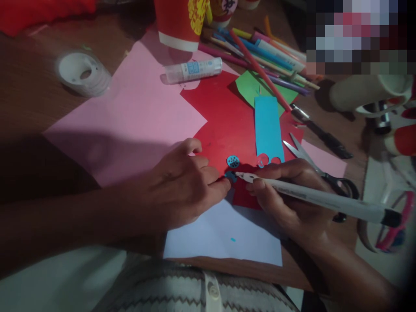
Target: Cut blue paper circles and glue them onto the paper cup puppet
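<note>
In my right hand [289, 195] is a white marker pen [318, 195] with a black end, its tip on a small blue paper circle [230, 176]. The curled fingers of my left hand [191, 186] hold that circle's left edge down on the red paper [221, 117]. Just above it lies another blue paper circle [233, 161] covered in black dots. A blue paper strip [268, 123] reaches down toward my right hand, with round shapes at its lower end. Part of the held circle is hidden by my fingertips.
Scissors [305, 158] lie open beyond my right hand, near a black pen [328, 136]. A glue stick [195, 70], tape roll [82, 73], red paper cup [180, 21] and several coloured pens [273, 54] lie farther back. Pink paper [139, 104] spreads left; a white mug [370, 93] stands right.
</note>
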